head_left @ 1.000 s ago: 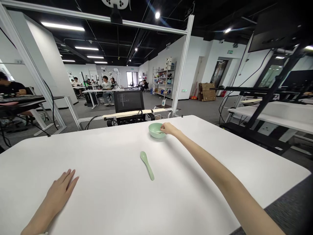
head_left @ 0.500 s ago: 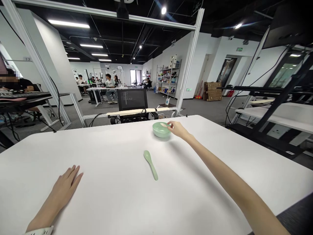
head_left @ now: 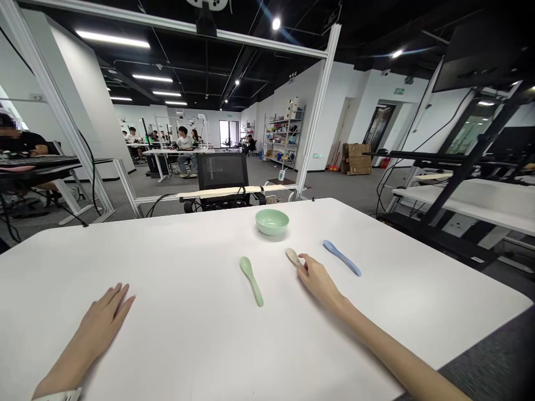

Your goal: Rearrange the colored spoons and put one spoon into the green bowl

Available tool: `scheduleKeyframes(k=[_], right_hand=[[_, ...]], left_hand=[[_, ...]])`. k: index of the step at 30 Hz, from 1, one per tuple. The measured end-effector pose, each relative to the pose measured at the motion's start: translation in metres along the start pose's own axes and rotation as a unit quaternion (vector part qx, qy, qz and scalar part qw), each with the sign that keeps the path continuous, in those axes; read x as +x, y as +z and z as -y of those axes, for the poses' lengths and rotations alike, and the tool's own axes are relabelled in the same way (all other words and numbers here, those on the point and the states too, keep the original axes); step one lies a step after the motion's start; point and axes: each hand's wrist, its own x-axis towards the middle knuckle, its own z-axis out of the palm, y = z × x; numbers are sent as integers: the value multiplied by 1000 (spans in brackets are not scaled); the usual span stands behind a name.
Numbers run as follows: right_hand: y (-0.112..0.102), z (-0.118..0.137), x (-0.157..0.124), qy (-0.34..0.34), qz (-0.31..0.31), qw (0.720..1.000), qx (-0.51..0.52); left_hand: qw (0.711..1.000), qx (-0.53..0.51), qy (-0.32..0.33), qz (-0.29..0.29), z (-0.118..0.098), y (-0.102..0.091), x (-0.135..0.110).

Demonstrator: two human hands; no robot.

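My right hand (head_left: pixel 316 278) is closed around the handle of a beige spoon (head_left: pixel 292 255), just above or on the white table; its bowl end points away from me and the handle is hidden by my fingers. To the left lies a green spoon (head_left: pixel 251 281), and to the right a blue spoon (head_left: pixel 341 258), both on the tabletop. Farther back stands a green bowl (head_left: pixel 272 223), upright, with no spoon in it. On the left side of the table my left hand (head_left: pixel 100 317) rests flat, fingers stretched out and holding nothing.
The white table (head_left: pixel 179 334) spreads out before me. Beyond its far edge are a metal frame (head_left: pixel 320 111) and a black office chair (head_left: pixel 223 171). A black stand (head_left: pixel 455 184) is off to the right. Several people sit at desks in the background.
My right hand has come back from the bowl toward me, bringing the beige spoon down near the table. The blue spoon, hidden behind my arm before, now shows. My left hand has stayed put.
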Motion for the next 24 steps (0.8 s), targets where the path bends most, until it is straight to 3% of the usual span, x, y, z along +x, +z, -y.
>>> scheduleKeyframes(k=[6,24], right_hand=[[2,-1,-3,-33,-9,999,-12],[4,-4,1,-40,-7,999,18]], left_hand=[[1000,7,12,-6,0,1,0],[999,-12,14,-31,4,5,2]])
